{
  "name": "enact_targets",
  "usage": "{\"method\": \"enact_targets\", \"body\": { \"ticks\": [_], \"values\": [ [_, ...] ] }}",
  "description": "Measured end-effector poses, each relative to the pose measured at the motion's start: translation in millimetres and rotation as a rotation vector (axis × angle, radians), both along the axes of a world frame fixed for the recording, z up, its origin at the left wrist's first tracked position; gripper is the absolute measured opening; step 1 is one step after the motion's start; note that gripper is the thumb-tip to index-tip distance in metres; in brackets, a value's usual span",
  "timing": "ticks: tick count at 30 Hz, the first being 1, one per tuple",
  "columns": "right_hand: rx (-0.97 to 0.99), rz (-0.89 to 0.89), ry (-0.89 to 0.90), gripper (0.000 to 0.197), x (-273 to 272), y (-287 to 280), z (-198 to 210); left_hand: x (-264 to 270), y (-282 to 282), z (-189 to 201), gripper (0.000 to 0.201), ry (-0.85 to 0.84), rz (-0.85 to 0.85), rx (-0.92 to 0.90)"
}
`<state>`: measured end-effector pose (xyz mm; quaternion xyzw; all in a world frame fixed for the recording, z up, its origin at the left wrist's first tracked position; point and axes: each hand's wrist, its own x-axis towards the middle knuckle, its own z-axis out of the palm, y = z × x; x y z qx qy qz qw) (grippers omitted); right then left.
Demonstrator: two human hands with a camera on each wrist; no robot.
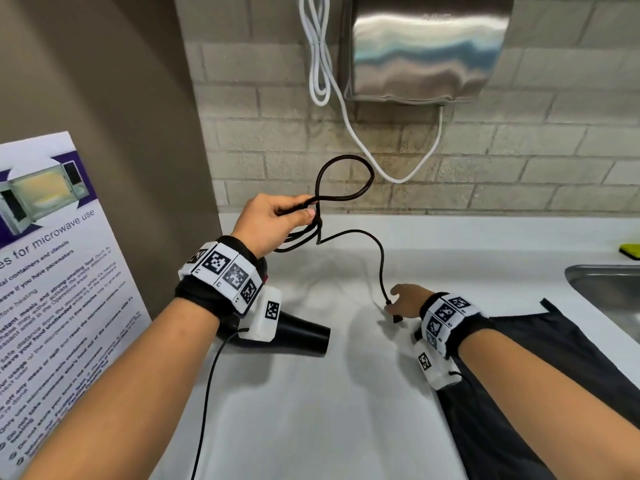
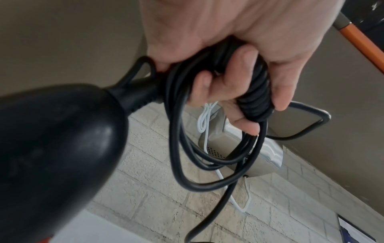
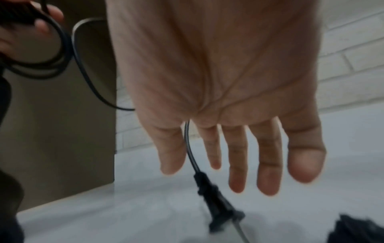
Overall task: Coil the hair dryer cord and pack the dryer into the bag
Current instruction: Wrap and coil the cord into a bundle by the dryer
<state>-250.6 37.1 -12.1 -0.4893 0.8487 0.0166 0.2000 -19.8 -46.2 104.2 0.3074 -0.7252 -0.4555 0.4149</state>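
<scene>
The black cord [image 1: 346,188] is bunched into several loops in the left hand [image 1: 273,220], fingers curled tight round the bundle, one loop sticking up toward 12 o'clock. The rest trails toward 4 o'clock to the plug [image 1: 394,317], which sits by the right hand [image 1: 407,301]; its fingers [image 3: 268,164] are spread and straight, the cord passing between them. The hair dryer [image 1: 301,337] lies on the white counter [image 1: 311,410] under the left wrist, with the black bag [image 1: 554,375] flat at 4 o'clock.

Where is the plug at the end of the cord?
In the head view, the black plug hangs just above the white counter, right of centre, by the right hand's fingers, left of the black bag.
</scene>
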Motion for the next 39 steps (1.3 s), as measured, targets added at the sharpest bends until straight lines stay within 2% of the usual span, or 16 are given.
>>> {"method": "enact_targets", "body": {
  "ticks": [2, 4, 6, 8, 11, 13, 15, 18, 25, 27, 29, 30, 33, 36, 37, 39],
  "values": [
    [-0.042, -0.012, -0.019, 0.042, 0, -7, -12, 2, 0, 0, 0.029, -0.008, -0.026, -0.008],
    [-0.079, 0.002, 0.012, 0.024, 1, -14, -19, 4, 0, 1, 0.029, -0.002, -0.049, -0.012],
    [-0.188, -0.019, 0.017, 0.018, 1, -22, -17, 5, 1, 2, 0.029, 0.024, -0.054, -0.016],
    [-0.485, -0.096, -0.208, 0.016, 8, -28, -6, 6, 1, 4, 0.026, 0.064, -0.029, -0.004],
    [-1.041, -0.161, -0.74, 0.021, 37, -26, 29, 7, -3, 7, 0.015, 0.121, 0.018, 0.033],
    [-1.283, -0.057, -1.008, 0.028, 62, -19, 54, 8, -8, 6, 0.018, 0.13, 0.048, 0.05],
    [-1.4, 0.092, -1.077, 0.029, 84, -14, 71, 9, -10, 6, 0.022, 0.124, 0.07, 0.062],
    [-1.421, 0.23, -1.056, 0.031, 108, -18, 79, 12, -12, 7, 0.022, 0.134, 0.062, 0.105],
    [-1.542, 0.253, -0.658, 0.017, 126, -49, 77, 18, -12, 7, 0.031, 0.159, -0.006, 0.194],
    [-1.539, 0.17, -0.599, 0.031, 127, -57, 78, 20, -11, 8, 0.03, 0.143, -0.043, 0.214],
    [-1.482, 0.107, -0.613, 0.039, 127, -63, 84, 20, -8, 9, 0.024, 0.128, -0.078, 0.23],
    [-1.438, 0.143, -0.594, 0.035, 126, -67, 85, 20, -7, 9, 0.021, 0.126, -0.086, 0.236],
    [-1.237, 0.256, -0.392, 0.029, 119, -73, 84, 19, -8, 9, 0.018, 0.118, -0.102, 0.246],
    [-1.14, 0.338, -0.469, 0.031, 113, -61, 78, 16, -9, 8, 0.021, 0.13, -0.091, 0.254],
    [-1.107, 0.374, -0.415, 0.034, 108, -55, 75, 16, -9, 9, 0.022, 0.151, -0.073, 0.265],
    [-1.015, 0.418, -0.136, 0.041, 93, -47, 61, 17, -12, 10, 0.022, 0.213, -0.043, 0.304]
  ]
}}
